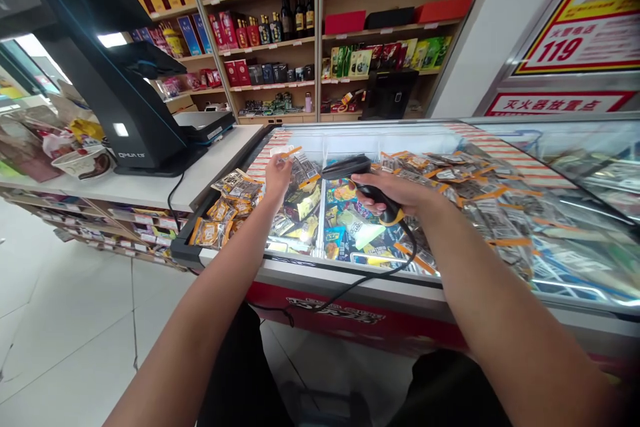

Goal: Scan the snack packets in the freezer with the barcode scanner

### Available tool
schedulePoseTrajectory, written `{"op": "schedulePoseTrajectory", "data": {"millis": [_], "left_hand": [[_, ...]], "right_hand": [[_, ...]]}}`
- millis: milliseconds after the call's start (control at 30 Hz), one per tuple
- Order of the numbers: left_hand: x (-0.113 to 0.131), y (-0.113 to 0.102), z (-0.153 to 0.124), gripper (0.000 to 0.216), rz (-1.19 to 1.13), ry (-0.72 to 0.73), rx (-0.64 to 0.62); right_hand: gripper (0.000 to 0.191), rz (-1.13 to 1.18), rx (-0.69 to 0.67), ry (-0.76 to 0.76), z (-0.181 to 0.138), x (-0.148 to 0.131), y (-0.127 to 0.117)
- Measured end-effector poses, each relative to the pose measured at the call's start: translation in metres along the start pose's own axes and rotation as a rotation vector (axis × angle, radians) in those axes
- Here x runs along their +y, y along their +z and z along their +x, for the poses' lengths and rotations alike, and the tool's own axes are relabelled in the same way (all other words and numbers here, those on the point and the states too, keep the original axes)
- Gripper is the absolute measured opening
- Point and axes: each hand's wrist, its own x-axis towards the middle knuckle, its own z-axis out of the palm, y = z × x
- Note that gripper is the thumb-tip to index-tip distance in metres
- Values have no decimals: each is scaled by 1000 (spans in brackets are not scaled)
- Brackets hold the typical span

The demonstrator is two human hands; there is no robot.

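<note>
My right hand [387, 192] is wrapped round the handle of a black barcode scanner [347, 167], whose head points left. The scanner's cable loops down over the front edge of a glass-topped chest freezer [300, 265]. Between the fingers of my left hand [279, 173] is an orange-edged snack packet [305, 168], its printed back partly facing the scanner. More orange-edged packets [450, 173] lie in a wide pile on the glass to the right. A smaller heap of orange packets [225, 203] sits left of my left forearm.
A white counter [210, 183] at left carries a black checkout terminal [145, 100], a scale [205, 123] and a white bowl [80, 161]. Behind the freezer stand shelves [273, 43] of boxes and bottles. Colourful frozen packs [357, 223] show beneath the glass.
</note>
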Motion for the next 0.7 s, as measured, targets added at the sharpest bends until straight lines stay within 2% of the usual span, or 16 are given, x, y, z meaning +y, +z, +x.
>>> {"op": "schedulePoseTrajectory", "data": {"millis": [167,367,467,500,567,633,700], "left_hand": [[-4,2,1,26,20,37,-30],[-4,3,4,21,106,34,-20],[-4,3,3,30,133,10,-43],[-4,2,1,36,155,13,-74],[-3,0,-5,53,283,85,-213],[-2,-3,-15,72,518,245,-419],[0,-6,-24,83,762,401,-559]], "right_hand": [[51,-54,13,0,-2,-3,2],[50,0,0,22,0,-2,-1],[44,53,13,23,0,-2,-3],[43,80,20,16,-1,-4,-4],[42,153,49,-12,-3,-7,-7],[41,255,100,-60,-5,-12,-10],[37,366,164,-109,-7,-16,-15]]}}
